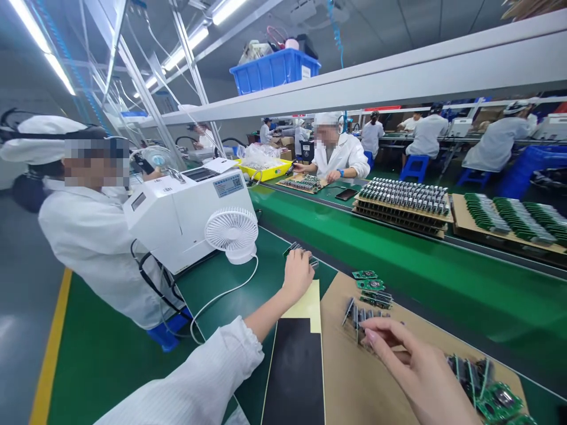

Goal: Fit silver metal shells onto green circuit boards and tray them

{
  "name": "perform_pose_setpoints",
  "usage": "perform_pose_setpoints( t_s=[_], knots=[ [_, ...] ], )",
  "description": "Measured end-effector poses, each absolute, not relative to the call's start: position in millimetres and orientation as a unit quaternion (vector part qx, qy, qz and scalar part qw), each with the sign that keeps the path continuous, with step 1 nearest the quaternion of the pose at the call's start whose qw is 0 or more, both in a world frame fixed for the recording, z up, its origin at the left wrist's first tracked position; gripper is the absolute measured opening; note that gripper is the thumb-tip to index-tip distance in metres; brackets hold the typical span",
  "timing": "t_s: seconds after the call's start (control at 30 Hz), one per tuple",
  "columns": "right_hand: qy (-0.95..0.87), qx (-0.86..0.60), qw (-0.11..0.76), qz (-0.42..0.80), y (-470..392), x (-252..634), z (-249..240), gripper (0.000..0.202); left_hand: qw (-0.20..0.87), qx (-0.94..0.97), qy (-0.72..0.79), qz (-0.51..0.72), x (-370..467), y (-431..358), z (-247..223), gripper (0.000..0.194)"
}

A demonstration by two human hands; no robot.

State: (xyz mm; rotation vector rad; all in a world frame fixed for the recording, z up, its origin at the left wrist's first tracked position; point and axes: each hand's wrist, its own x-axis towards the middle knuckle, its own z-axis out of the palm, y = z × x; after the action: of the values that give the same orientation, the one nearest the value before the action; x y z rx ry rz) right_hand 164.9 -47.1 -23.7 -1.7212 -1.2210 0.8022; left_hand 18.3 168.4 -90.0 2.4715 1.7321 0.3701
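My left hand (pixel 299 274) reaches out to the green bench, its fingers curled down over a small group of circuit boards (pixel 290 248) beside the white fan. Boards stick out on both sides of the fingers. My right hand (pixel 411 360) is above the brown cardboard sheet (pixel 341 378), thumb and forefinger pinched at the near end of a row of upright circuit boards (pixel 352 313). The fingers partly hide the board they grip. Just beyond lie several more green boards (pixel 371 284). Other boards (pixel 500 401) rest near my right wrist, some upright and some flat.
A white fan (pixel 233 230) stands against a white machine (pixel 186 212), its cable crossing the bench. Near my left forearm is a black mat (pixel 295 372). Beyond the green conveyor (pixel 398 254) are stacked board trays (pixel 398 203). Co-workers sit to the left and opposite. A shelf hangs overhead.
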Motion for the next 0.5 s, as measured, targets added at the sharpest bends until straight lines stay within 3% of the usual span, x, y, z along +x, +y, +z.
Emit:
perform_pose_setpoints(
  t_s=[0.13,0.2,0.5],
  knots=[
    [-0.493,-0.681,0.442,0.314,-46,162,-27,0.032,0.025,0.819,0.566,0.092,19,187,-91,0.080],
    [-0.498,-0.676,0.449,0.304,-45,161,-29,0.032,0.031,0.814,0.577,0.059,18,201,-89,0.088],
    [-0.539,-0.656,0.452,0.274,-42,164,-36,0.033,0.054,0.798,0.600,0.000,16,218,-88,0.056]
  ],
)
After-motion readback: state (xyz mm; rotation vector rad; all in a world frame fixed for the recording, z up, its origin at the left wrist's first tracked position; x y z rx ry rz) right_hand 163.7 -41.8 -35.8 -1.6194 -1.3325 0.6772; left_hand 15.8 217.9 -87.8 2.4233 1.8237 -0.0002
